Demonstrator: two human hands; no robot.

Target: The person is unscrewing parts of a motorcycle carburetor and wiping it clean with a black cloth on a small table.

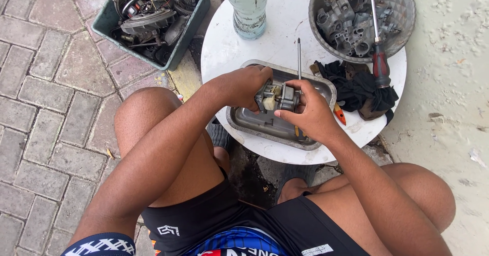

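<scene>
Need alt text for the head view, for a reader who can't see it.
Seen from above, a seated person's left hand and right hand hold a small grey metal engine part over a metal tray on a round white table. A basket of metal parts, a red-handled screwdriver, a black rag and a plastic bottle share the table; a green bin of parts sits on the paving.

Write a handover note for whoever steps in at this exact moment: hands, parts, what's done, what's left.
Left hand and right hand both grip the small metal carburetor above the metal tray on the round white table.
A thin screwdriver rests on the tray's far edge; a red-handled screwdriver leans in the grey basket of parts, over a black rag.
Done: carburetor lifted from tray.
Left: cannot tell from this view.
</scene>
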